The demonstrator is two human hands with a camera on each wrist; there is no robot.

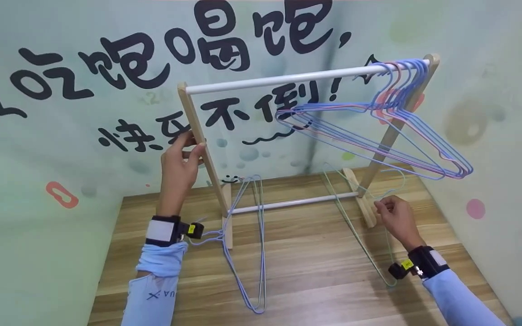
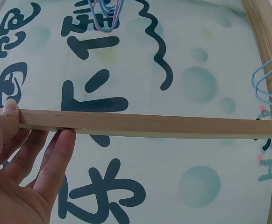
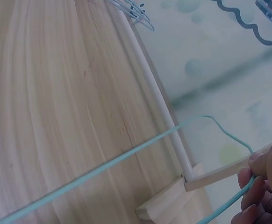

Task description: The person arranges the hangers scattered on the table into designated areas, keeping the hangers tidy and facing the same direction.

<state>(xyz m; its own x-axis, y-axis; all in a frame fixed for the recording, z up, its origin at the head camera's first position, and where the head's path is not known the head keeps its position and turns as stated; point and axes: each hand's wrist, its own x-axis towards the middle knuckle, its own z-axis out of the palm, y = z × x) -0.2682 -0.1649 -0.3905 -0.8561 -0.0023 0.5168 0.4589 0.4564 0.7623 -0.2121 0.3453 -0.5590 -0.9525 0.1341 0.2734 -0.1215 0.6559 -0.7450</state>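
Note:
A small clothes rack with wooden posts and white rods stands in front of me. My left hand holds its left post, with the thumb on one side and fingertips on the other in the left wrist view. Low by the rack's right foot, my right hand pinches a pale green wire hanger between thumb and fingers, near its hook. That hanger's long side slants down in front of the lower rod. Several blue hangers and a pink one hang bunched at the right end of the top rod.
A few blue and green hangers stand at the rack's left foot, hooks pointing left. Beneath is a wood-grain surface. A pale wall with large black lettering closes off the back, and walls flank both sides.

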